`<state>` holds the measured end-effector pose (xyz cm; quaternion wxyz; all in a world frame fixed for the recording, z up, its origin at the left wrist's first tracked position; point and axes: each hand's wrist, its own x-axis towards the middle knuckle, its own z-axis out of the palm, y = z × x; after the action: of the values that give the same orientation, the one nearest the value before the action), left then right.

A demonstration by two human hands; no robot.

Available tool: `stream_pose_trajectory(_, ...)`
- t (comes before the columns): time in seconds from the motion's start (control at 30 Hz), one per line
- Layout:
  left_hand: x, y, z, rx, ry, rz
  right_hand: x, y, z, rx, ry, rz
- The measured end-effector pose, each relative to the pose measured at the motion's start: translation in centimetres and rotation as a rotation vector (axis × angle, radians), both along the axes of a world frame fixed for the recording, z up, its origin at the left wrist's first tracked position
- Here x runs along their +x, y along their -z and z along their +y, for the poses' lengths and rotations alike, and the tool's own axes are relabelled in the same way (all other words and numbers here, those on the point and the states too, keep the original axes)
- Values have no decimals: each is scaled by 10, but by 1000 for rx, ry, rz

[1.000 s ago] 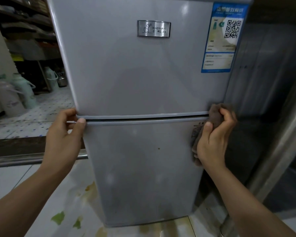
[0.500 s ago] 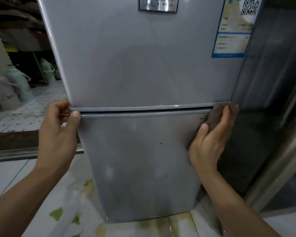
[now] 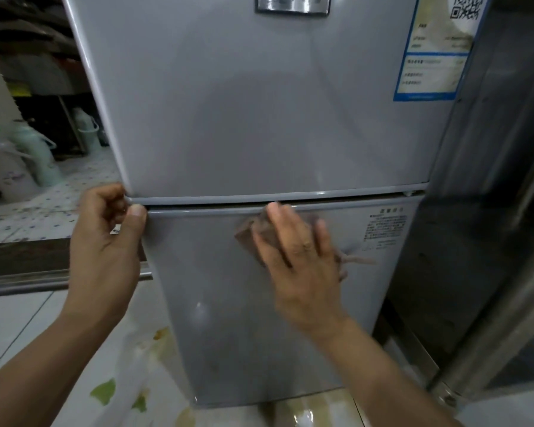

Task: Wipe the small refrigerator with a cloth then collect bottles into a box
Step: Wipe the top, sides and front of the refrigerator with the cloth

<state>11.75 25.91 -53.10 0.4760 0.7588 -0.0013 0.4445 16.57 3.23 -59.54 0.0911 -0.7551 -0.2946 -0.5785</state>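
A small grey two-door refrigerator (image 3: 259,118) fills the view, standing on the floor. My left hand (image 3: 105,241) grips its left edge at the seam between the doors, thumb on the front and fingers curled round the side. My right hand (image 3: 302,263) lies flat with straight fingers, pressing a brown cloth (image 3: 247,238) against the top of the lower door (image 3: 244,334), near its middle. Most of the cloth is hidden under the hand; a corner sticks out on the left and a frayed end on the right.
A blue-edged label (image 3: 435,57) sits at the upper door's right. A steel cabinet (image 3: 490,211) stands close on the right. Several thermos flasks (image 3: 34,155) stand on a raised ledge at the left. The tiled floor (image 3: 111,389) has yellow-green stains.
My right hand has slid the cloth left from the lower door's right edge to its upper middle, fingers now flat. My left hand keeps its grip on the left edge.
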Motion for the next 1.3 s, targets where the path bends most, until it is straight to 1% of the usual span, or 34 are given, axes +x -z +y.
stream_pose_trajectory(0.1, -1, -1, -2, -28, 51, 2, 8, -8, -34, 42, 124, -86)
stream_pose_trajectory(0.17, -2, -2, -4, -37, 67, -6, 9, -10, -45, 64, 146, -145)
stream_pose_trajectory(0.2, -2, -2, -4, -44, 71, -11, 9, -10, -47, 75, 115, -151)
stream_pose_trajectory(0.3, -3, -3, -4, -82, 92, -3, 5, -8, -35, 156, -49, -78)
stream_pose_trajectory(0.4, -5, -8, 2, -122, 167, 23, -2, -5, -4, 339, -18, -46)
stream_pose_trajectory(0.43, -5, -9, 4, -123, 189, 38, -4, -6, 9, 354, -13, -50)
stream_pose_trajectory(0.5, -5, -12, 6, -134, 227, 67, -11, -8, 38, 263, -25, -77)
stream_pose_trajectory(0.6, -8, -15, 7, -156, 267, 98, -21, -15, 74, 133, -79, -49)
stream_pose_trajectory(0.7, -11, -21, 9, -205, 325, 142, -19, -15, 53, 3, -117, -33)
stream_pose_trajectory(0.73, -11, -22, 9, -225, 337, 166, -16, -13, 36, -8, -82, -35)
stream_pose_trajectory(0.77, -12, -24, 10, -244, 346, 193, -13, -12, 20, 23, -27, -34)
stream_pose_trajectory(0.83, -13, -26, 11, -268, 361, 233, -10, -11, 5, 149, 71, -47)
stream_pose_trajectory(0.87, -14, -26, 11, -280, 364, 246, -12, -11, 10, 197, 85, -37)
stream_pose_trajectory(0.93, -15, -26, 13, -328, 363, 278, -15, -17, 37, 249, -2, 55)
stream_pose_trajectory(0.97, -16, -26, 15, -352, 362, 296, -17, -21, 53, 212, -69, 84)
stream_pose_trajectory(1.07, -17, -24, 25, -379, 412, 350, -23, -25, 95, -11, -112, -42)
stream_pose_trajectory(1.2, -15, -24, 37, -394, 457, 369, -26, -31, 123, -25, -109, -40)
stream_pose_trajectory(1.3, -10, -25, 41, -423, 460, 358, -21, -25, 127, -53, -76, -104)
